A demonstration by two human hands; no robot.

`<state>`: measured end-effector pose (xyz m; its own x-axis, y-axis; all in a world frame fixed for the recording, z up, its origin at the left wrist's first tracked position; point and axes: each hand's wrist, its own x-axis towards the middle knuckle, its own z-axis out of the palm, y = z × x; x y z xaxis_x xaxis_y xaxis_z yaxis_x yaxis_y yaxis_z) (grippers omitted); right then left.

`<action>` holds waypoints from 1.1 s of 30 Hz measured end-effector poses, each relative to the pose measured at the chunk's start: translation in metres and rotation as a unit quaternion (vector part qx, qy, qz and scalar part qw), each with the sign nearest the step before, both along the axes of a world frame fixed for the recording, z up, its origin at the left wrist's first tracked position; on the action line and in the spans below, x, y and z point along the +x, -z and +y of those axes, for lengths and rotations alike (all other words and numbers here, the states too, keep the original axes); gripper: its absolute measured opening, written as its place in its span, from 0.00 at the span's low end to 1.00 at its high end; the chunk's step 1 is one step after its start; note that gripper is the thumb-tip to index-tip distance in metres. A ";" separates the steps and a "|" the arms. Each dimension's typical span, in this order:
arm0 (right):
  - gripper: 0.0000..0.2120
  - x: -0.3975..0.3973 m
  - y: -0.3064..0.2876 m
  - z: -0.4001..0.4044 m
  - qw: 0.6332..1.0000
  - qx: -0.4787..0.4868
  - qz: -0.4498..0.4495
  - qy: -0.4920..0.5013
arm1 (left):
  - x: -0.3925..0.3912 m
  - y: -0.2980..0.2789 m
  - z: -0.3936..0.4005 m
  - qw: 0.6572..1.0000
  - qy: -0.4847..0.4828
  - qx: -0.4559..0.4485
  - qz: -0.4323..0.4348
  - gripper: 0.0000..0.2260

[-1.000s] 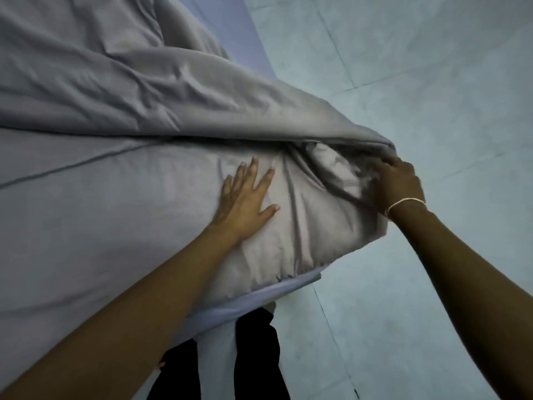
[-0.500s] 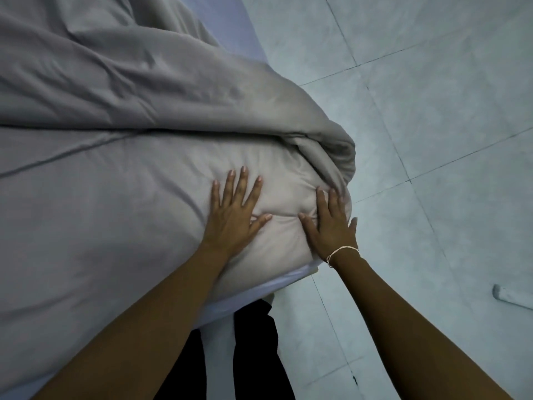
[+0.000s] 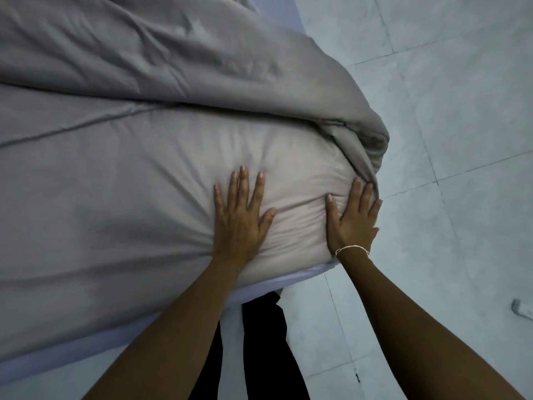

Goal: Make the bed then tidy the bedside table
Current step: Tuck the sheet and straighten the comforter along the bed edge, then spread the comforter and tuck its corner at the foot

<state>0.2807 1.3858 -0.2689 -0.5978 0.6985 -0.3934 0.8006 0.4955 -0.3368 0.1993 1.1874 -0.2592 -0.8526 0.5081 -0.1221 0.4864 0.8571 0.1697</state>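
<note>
A grey duvet (image 3: 115, 180) covers the bed, and a folded-over layer of it (image 3: 184, 56) lies bunched across the far side. Near the bed's corner the cover bulges, pale and puffy. My left hand (image 3: 240, 219) lies flat on that bulge, fingers spread. My right hand (image 3: 353, 219), with a thin white string at the wrist, presses flat beside it at the corner edge, fingertips touching the bunched fold (image 3: 363, 145). Neither hand holds anything. A light blue sheet (image 3: 291, 280) peeks out under the duvet's near edge. The bedside table is out of sight.
Pale tiled floor (image 3: 432, 111) lies to the right of and in front of the bed. A small white object (image 3: 523, 310) sits on the floor at the right edge. My dark trouser legs (image 3: 259, 356) stand against the bed's near side.
My right hand let go of the bunched duvet corner and came down flat beside my left hand. The corner fabric got tucked smooth. In the last half second both hands barely moved.
</note>
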 end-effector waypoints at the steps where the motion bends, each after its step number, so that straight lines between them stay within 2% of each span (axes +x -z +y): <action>1: 0.35 0.000 0.000 0.000 1.000 0.000 -0.001 -0.001 | 0.002 0.001 -0.003 1.000 0.000 -0.004 -0.002 0.29; 4: 0.36 -0.003 -0.003 -0.001 0.999 0.011 -0.021 -0.022 | -0.001 0.003 -0.005 1.000 0.007 -0.003 -0.012 0.30; 8: 0.37 -0.006 -0.019 0.001 0.991 0.033 -0.110 -0.063 | -0.005 -0.011 -0.008 0.998 0.017 -0.020 -0.065 0.31; 10: 0.36 -0.007 -0.040 -0.006 0.985 0.041 -0.140 -0.091 | -0.007 -0.030 -0.018 0.993 0.035 -0.037 -0.109 0.30; 13: 0.35 -0.006 -0.091 -0.029 0.982 0.047 -0.120 -0.140 | -0.008 -0.082 -0.038 0.986 0.035 -0.042 -0.161 0.29; 19: 0.32 -0.015 -0.208 -0.073 0.974 0.049 -0.082 -0.207 | -0.026 -0.204 -0.070 0.993 0.036 0.000 -0.110 0.21; 24: 0.31 -0.021 -0.284 -0.082 0.963 0.091 -0.029 -0.252 | -0.030 -0.281 -0.080 0.991 -0.032 0.088 -0.098 0.15; 29: 0.30 -0.041 -0.333 -0.059 0.951 0.114 0.010 -0.286 | -0.035 -0.329 -0.059 0.990 -0.047 0.127 -0.044 0.15; 33: 0.29 -0.061 -0.347 -0.024 0.937 0.099 0.031 -0.334 | -0.042 -0.342 -0.025 0.986 -0.087 0.144 -0.013 0.14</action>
<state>0.2202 1.3618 0.0785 -0.9449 0.2157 -0.2461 0.2715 0.9366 -0.2215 0.1572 1.1624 0.0824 -0.9281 0.3719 -0.0180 0.3289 0.8415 0.4286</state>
